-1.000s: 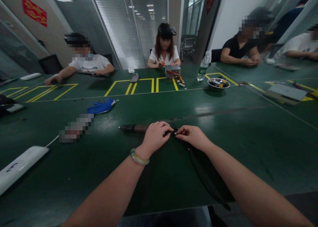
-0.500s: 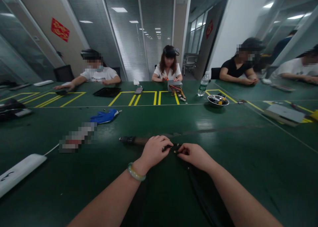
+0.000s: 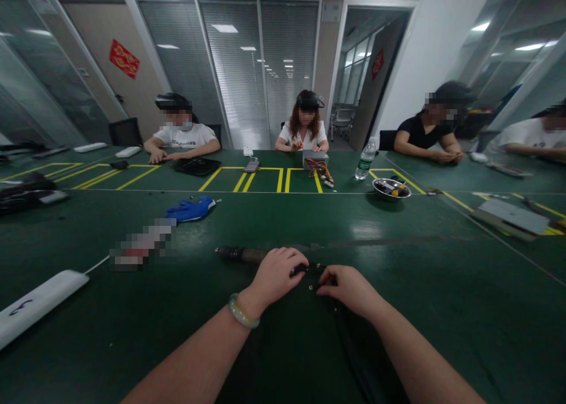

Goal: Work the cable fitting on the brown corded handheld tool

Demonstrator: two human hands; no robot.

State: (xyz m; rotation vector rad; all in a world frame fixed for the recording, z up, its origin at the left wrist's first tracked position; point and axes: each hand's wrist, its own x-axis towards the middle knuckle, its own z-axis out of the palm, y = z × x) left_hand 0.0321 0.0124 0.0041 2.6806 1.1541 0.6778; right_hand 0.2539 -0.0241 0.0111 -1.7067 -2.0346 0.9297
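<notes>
A dark rod-shaped thing (image 3: pixel 254 255) lies crosswise on the green table, with a black ribbed end, a small metal tip on the left and a brownish shaft. My left hand (image 3: pixel 278 271), a jade-like bangle on its wrist, is closed over the rod's right part, fingers curled. My right hand (image 3: pixel 347 286) is closed in a pinch on the edge of black, fabric-like material (image 3: pixel 354 345) that trails toward me under my right forearm. Small brass-coloured bits show between the hands. What joins the rod and the black material is too dark to make out.
A blue glove (image 3: pixel 192 209) and a white power strip (image 3: pixel 42 304) lie to the left. Farther off stand a water bottle (image 3: pixel 365 161), a metal bowl (image 3: pixel 391 190) of small parts and a grey box (image 3: pixel 315 157) with coloured wires. Several people sit across the table.
My right hand has shifted slightly down, widening the gap to the left hand. My view has tilted up a little. The co-worker at far left has drawn an outstretched arm back in.
</notes>
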